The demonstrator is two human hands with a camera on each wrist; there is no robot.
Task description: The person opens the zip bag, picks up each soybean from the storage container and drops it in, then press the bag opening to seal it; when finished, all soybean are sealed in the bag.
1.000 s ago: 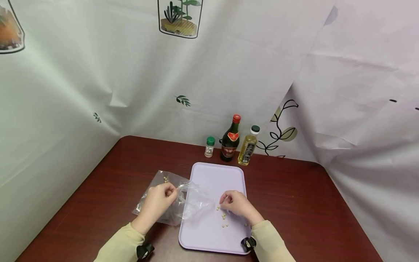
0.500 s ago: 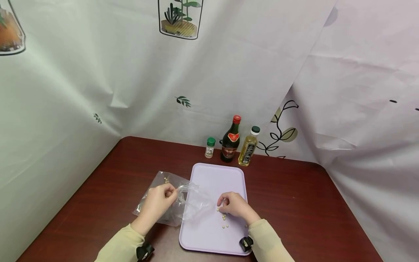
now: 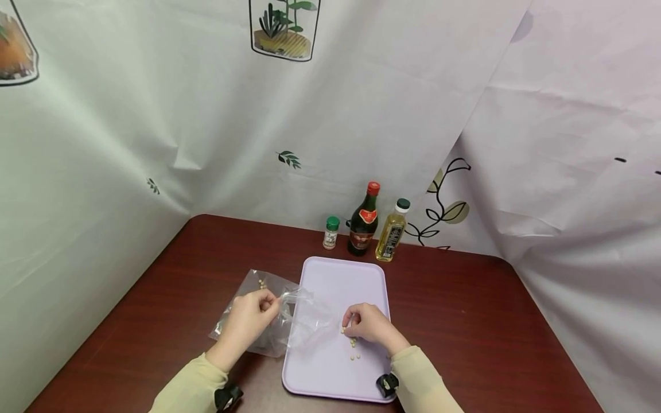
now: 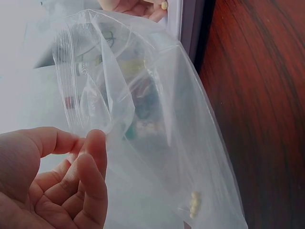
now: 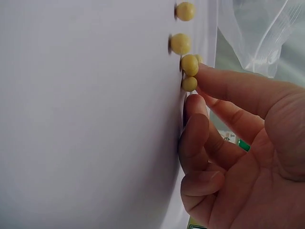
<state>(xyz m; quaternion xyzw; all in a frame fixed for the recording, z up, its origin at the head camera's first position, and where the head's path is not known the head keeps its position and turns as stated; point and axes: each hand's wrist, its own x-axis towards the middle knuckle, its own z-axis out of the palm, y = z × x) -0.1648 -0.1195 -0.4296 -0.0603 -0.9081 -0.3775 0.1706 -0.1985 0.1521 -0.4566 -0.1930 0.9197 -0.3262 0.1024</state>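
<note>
My left hand (image 3: 251,314) pinches the mouth edge of a clear zip-top plastic bag (image 4: 157,90) between thumb and index finger. Several pale yellow soybeans (image 4: 195,205) lie inside the bag, near its far end in the head view. The bag's mouth overhangs the left side of a lilac tray (image 3: 320,373). Over the tray, my right hand (image 3: 372,326) is lowered with curled fingers, thumb and index finger pinching a soybean (image 3: 343,330). More loose soybeans (image 5: 180,44) lie on the tray beside the thumb tip; one sits near the tray's right edge.
Behind the tray stand a green-capped shaker (image 3: 331,233), a dark red-capped bottle (image 3: 363,225) and a yellow oil bottle (image 3: 392,232). They are close to the patterned cloth (image 3: 248,137) at the back of the dark red table (image 3: 454,321).
My right hand has shifted slightly left and down, its fingertips closing at a soybean on the tray. The left hand and the bag stay where they were.
</note>
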